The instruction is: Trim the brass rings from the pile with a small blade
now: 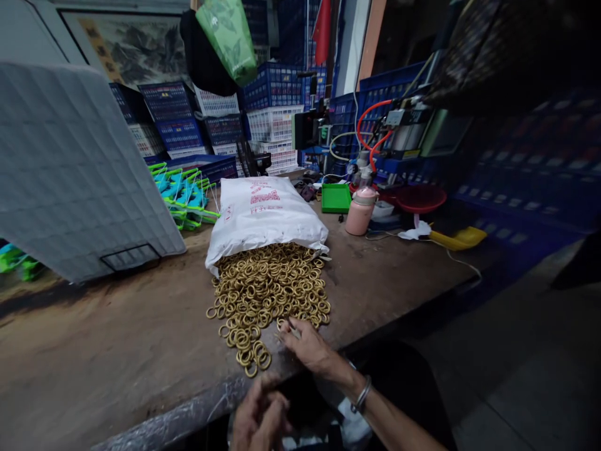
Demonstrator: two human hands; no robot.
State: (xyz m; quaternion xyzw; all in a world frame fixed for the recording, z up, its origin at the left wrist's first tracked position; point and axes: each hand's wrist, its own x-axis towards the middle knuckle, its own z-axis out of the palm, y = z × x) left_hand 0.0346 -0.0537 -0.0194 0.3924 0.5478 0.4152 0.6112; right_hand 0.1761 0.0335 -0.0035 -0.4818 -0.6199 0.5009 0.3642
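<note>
A pile of small brass rings [270, 288] spills from the mouth of a white sack [263, 216] lying on the brown worktable [117, 338]. My right hand [307, 344] rests on the near edge of the pile, fingers curled over a few rings; a metal bangle circles that wrist. My left hand [258, 416] sits below the table's front edge, fingers bunched together, and what they hold is hidden.
A grey quilted cover [70, 169] stands at the left. Green and blue plastic hangers [185, 194] lie behind the sack. A pink bottle [360, 210], green tray [335, 197], red bowl [420, 197] and a machine with orange hoses [399, 125] stand at the back right. Stacked crates fill the background.
</note>
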